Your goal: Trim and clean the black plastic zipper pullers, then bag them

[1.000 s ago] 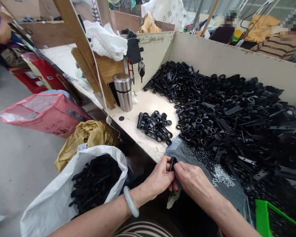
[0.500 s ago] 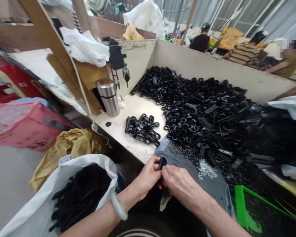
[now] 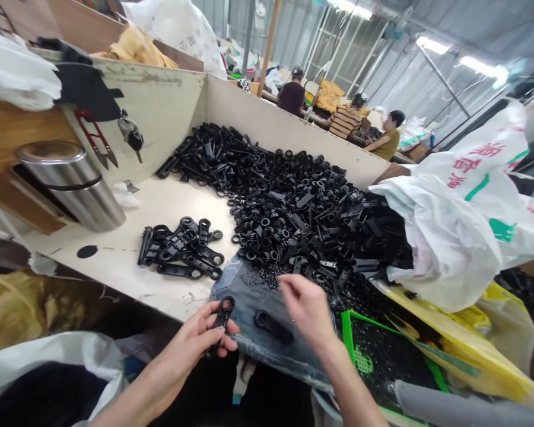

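Note:
My left hand [image 3: 196, 341] is closed on a flat black plastic part [image 3: 223, 312] with a ring at its top, held at the table's near edge. My right hand [image 3: 306, 308] hovers to the right with fingers apart, holding nothing, above a grey cloth [image 3: 249, 296]. Another black part [image 3: 273, 325] lies on that cloth just left of my right hand. A small stack of assembled black parts [image 3: 180, 255] lies on the white table [image 3: 160, 207]. A big heap of loose black parts [image 3: 293, 207] fills the bin behind.
A steel flask [image 3: 73, 187] stands at the left by a wooden post. A large white sack [image 3: 463, 219] lies over the heap's right side. A green basket [image 3: 374, 356] sits at lower right. A white bag [image 3: 48, 367] of black parts is lower left. People sit at far tables.
My hands have come apart: the left keeps the black part, the right has lifted away to the right with fingers spread. The view has swung right and up.

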`<state>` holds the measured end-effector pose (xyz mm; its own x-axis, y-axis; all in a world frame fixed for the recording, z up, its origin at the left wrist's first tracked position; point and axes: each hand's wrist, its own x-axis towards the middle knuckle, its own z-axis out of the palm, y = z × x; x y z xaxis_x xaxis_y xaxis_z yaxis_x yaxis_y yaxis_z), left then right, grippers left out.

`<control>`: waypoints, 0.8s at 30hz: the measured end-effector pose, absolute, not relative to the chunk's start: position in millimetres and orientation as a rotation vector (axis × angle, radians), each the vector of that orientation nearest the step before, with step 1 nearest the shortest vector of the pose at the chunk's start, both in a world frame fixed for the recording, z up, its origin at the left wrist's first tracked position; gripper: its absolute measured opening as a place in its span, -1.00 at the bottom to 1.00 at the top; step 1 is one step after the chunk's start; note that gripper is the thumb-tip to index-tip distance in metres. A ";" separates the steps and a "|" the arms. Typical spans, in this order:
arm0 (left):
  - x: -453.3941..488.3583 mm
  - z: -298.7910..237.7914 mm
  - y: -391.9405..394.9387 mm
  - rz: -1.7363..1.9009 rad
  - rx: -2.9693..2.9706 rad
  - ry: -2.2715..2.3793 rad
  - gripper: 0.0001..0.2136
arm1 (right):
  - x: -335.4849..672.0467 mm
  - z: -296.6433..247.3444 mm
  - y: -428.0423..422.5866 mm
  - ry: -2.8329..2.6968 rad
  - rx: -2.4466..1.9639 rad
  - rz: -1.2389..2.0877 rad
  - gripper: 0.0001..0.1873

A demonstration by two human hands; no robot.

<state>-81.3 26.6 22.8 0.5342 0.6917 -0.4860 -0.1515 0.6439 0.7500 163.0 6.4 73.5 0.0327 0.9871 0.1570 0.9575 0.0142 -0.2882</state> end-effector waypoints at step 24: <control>-44.8 60.7 29.2 0.755 0.374 0.747 -0.82 | 95.4 50.7 -24.3 -1.818 -1.378 -0.109 -0.80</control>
<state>-44.8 29.2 60.7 0.4927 0.7310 -0.4721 -0.4796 0.6808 0.5536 95.4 -24.3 50.7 -0.0518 0.7583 0.6499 0.8307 0.3939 -0.3934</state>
